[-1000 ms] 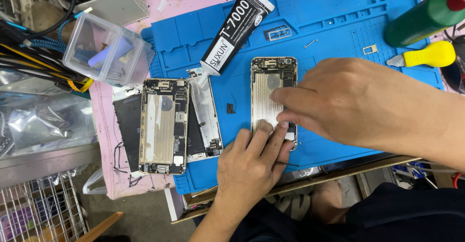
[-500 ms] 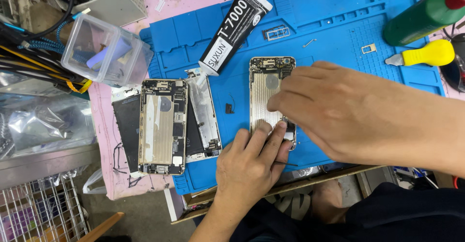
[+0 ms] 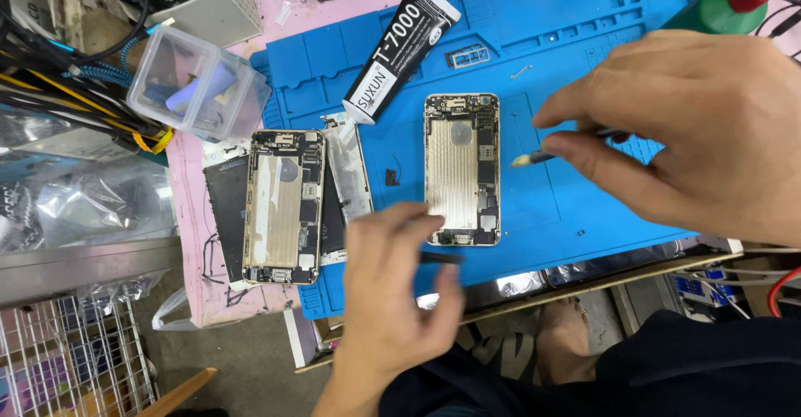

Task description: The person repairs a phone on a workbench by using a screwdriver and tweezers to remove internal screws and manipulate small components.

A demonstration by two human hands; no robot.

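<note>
One head-worn camera looks steeply down, close over the blue work mat (image 3: 576,42) and table edge

A black glue tube (image 3: 400,50) with a white label band lies slanted on the blue mat (image 3: 551,17), nozzle toward the left phone shell. A clear plastic box (image 3: 196,92) sits left of the mat. Crinkled clear bags (image 3: 83,208) lie at the far left
</note>
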